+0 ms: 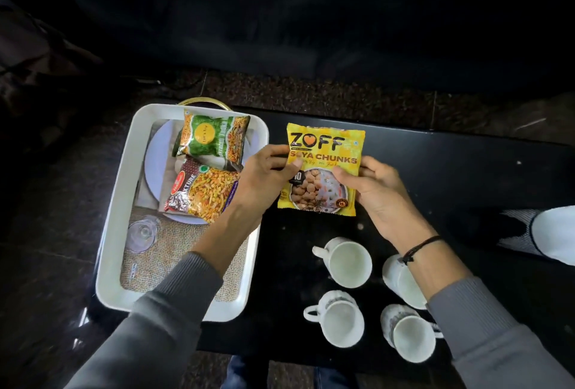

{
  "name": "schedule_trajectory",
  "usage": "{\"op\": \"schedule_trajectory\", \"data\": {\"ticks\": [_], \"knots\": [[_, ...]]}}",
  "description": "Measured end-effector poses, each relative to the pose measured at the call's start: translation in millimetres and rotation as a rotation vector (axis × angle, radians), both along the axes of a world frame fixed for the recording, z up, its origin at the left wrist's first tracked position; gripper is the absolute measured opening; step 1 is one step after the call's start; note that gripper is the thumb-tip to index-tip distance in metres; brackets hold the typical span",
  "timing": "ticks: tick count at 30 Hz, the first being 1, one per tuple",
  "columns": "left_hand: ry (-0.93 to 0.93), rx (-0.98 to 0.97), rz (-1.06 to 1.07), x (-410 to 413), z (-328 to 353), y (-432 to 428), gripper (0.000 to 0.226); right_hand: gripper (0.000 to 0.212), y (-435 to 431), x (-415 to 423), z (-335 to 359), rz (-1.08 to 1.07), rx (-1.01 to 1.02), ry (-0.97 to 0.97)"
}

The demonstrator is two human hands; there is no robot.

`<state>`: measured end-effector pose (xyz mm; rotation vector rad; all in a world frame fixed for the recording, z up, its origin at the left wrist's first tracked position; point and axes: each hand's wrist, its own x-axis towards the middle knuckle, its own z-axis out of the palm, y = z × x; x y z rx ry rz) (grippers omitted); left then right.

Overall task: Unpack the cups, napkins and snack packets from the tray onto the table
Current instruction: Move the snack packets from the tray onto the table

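Fingers [292,166] of the left hand [264,170] and right hand [378,192] pinch the yellow soya packet [325,145] by its side edges, low over the counter [460,170], just right of the tray [119,192]. Its long axis points away from the person. The green packet [211,139] and red packet [202,194] lie in the tray, nearer the left hand.

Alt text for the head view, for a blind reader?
The left hand and right hand hold a yellow soya chunks packet over the black table, beside a white tray holding a green snack packet and a mixture packet. Four white cups stand on the table.
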<state>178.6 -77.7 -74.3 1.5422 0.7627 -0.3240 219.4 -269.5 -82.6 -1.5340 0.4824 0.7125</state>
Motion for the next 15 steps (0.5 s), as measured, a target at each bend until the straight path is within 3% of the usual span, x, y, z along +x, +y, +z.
{"op": "schedule_trajectory", "data": {"ticks": [3, 6, 8, 10, 13, 15], "knots": [[-0.023, 0.148, -0.044, 16, -4, -5, 0.04, 0.035, 3, 12, -8, 0.023, -0.13, -0.064], [-0.063, 0.571, -0.265, 18, -6, -9, 0.039, 0.062, 5, 17, -15, 0.157, -0.432, -0.205], [-0.114, 0.826, -0.451, 14, -6, -14, 0.044, 0.05, 7, 13, -17, 0.247, -0.573, -0.388], [-0.194, 0.919, -0.627, 10, -11, -20, 0.048, 0.033, 9, 9, -16, 0.316, -0.622, -0.496], [-0.216, 0.986, -0.871, 3, -25, -23, 0.051, 0.026, 14, 3, -17, 0.386, -0.615, -0.476], [-0.191, 0.998, -0.898, -2, -32, -21, 0.053, 0.024, 17, 2, -18, 0.391, -0.602, -0.473]]}}
